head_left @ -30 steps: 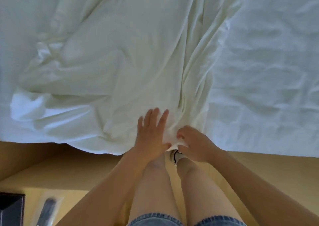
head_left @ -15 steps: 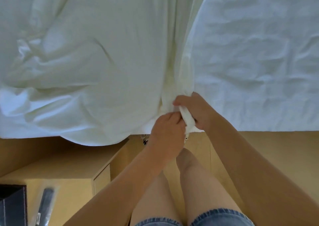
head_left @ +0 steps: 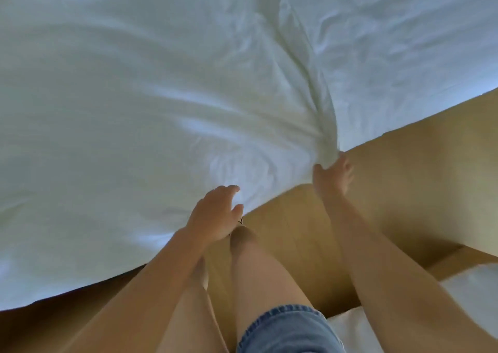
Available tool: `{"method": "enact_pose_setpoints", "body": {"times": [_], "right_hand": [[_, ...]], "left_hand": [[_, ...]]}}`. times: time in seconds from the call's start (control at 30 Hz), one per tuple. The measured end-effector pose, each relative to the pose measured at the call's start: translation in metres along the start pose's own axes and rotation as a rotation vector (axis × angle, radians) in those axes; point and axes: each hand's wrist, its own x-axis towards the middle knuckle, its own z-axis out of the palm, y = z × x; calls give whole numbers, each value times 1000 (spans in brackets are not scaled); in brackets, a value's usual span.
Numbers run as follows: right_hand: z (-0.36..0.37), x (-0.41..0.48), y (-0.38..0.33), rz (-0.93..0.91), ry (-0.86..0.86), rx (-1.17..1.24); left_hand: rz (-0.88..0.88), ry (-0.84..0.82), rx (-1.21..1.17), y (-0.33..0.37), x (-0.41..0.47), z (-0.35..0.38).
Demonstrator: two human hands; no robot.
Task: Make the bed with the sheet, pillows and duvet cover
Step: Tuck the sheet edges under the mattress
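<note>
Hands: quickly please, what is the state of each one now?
Left hand: open, fingers loose, holding nothing, at the sheet edge.
Right hand: closed, gripping the bunched sheet.

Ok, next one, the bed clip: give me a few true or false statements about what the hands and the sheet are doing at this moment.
1. The right hand grips a bunched fold of the white sheet. True.
2. The left hand holds a fistful of the sheet too. False: its fingers are relaxed and slightly spread at the sheet's edge, curled round nothing.
3. The sheet lies flat and smooth. False: deep creases fan out across it from the right hand's grip.
4. The person wears denim shorts. True.
</note>
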Motion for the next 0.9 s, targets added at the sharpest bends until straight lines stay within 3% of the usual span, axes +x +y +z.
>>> {"method": "enact_pose_setpoints", "body": {"times": [0.17, 0.33, 0.47, 0.57, 0.67, 0.77, 0.9], "right_hand": [[67, -91, -42, -407, -344, -79], [132, -203, -100, -693, -676, -199], [194, -293, -154, -861, -788, -267], [243, -353, -188, -954, -842, -314], [291, -399, -216, -1026, -848, -369], [327, -435, -242, -1070, -802, -383], [361, -479, -267, -979, -852, -396]], "left_hand": [[-222, 53, -134, -68, -29, -20], [-523, 365, -267, -188, -95, -61], [-794, 755, -248, -307, -161, -94], [-960, 808, -225, -384, -192, -103], [-1089, 880, -482, -442, -206, -109], [-1043, 840, -667, -473, -211, -106], [-689, 807, -875, -465, -220, -103]]}}
